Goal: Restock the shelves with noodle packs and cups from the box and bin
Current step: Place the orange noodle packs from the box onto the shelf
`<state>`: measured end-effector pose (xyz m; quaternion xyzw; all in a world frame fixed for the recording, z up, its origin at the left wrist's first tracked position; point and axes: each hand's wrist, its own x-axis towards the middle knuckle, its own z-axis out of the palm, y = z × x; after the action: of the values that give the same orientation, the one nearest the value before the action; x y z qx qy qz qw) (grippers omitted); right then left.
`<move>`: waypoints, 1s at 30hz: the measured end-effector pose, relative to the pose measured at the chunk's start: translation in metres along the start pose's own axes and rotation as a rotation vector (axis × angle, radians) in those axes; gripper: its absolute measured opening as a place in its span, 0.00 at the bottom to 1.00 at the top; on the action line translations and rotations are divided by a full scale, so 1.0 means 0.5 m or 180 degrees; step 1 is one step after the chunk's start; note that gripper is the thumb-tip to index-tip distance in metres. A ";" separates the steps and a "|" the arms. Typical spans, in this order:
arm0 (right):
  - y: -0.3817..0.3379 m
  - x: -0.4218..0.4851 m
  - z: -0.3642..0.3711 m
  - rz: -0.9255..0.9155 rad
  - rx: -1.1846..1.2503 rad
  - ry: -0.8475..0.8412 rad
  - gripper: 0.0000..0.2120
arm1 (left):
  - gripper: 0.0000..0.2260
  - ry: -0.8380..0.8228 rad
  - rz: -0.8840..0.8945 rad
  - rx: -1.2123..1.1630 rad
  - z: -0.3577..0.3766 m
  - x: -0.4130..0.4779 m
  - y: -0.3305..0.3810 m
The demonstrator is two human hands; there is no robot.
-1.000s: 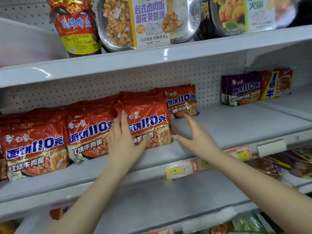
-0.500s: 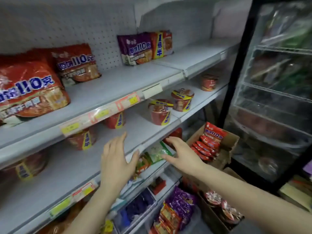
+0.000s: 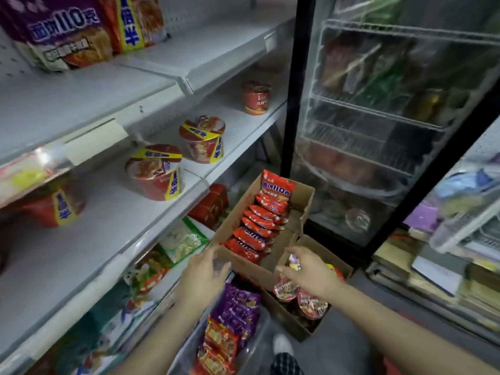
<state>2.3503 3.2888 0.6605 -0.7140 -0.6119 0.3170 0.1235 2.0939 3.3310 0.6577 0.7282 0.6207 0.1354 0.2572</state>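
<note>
In the head view, both hands were stretched out in the lower middle of the frame, and neither held anything. The left hand [image 3: 203, 276] had its fingers spread and only loosely bent, just at the near corner of the cardboard box [image 3: 303, 197]. The right hand [image 3: 308, 272] was also wide, with relaxed fingers, above the noodle cups [image 3: 311, 303] that stood in a second, lower box [image 3: 290, 322]. Whether the fingers touched anything I cannot tell, because the picture was blurred there.

The cardboard box lay in the centre of the frame and held a row of red noodle packs [image 3: 261, 221], standing one behind another. At the lower centre a clear bin [image 3: 250, 355] held purple and red packs [image 3: 232, 323].

On the left, the white shelves [image 3: 89, 101] ran from the upper left down to the lower left. A purple pack [image 3: 58, 31] stood on the upper shelf at the top left. Three red cups with yellow bands [image 3: 155, 171] and one plain red cup [image 3: 256, 97] stood on the middle shelf, well apart. A glass-door fridge [image 3: 378, 117] filled the upper right.
</note>
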 end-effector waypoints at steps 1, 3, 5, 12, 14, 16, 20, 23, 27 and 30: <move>0.016 0.034 0.002 0.0023 0.0063 -0.0063 0.28 | 0.22 -0.0119 -0.0087 -0.0096 0.023 0.031 -0.004; 0.041 0.101 -0.001 0.0074 0.0022 -0.0279 0.26 | 0.17 -0.0314 -0.0247 -0.0193 0.068 0.093 -0.009; 0.065 0.176 -0.001 0.0087 0.0058 -0.0421 0.25 | 0.13 -0.0422 -0.0366 -0.0190 0.111 0.153 -0.011; 0.132 0.417 0.079 -0.0062 0.0013 -0.1268 0.20 | 0.17 -0.0657 -0.1304 -0.0441 0.242 0.328 -0.046; 0.146 0.465 0.117 -0.0092 -0.0002 -0.1447 0.20 | 0.17 -0.0806 -0.1350 -0.0469 0.275 0.355 -0.058; 0.158 0.504 0.166 -0.0141 -0.0015 -0.1641 0.19 | 0.14 -0.0798 -0.1424 -0.0500 0.303 0.371 -0.071; 0.170 0.558 0.272 -0.0283 -0.0312 -0.1910 0.11 | 0.10 -0.0638 -0.1634 -0.0717 0.347 0.376 -0.101; 0.175 0.584 0.344 -0.0251 -0.0459 -0.1966 0.07 | 0.13 -0.0439 -0.1571 -0.0793 0.362 0.365 -0.115; 0.173 0.605 0.401 -0.0140 -0.0750 -0.1891 0.08 | 0.15 -0.0281 -0.1551 -0.0901 0.367 0.349 -0.133; 0.171 0.618 0.409 -0.0143 -0.0870 -0.1698 0.08 | 0.15 -0.0284 -0.1725 -0.0874 0.366 0.341 -0.143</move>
<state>2.3104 3.5209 0.3620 -0.6018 -0.6755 0.4052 -0.1318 2.1616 3.4659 0.4460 0.4998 0.7563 0.1124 0.4069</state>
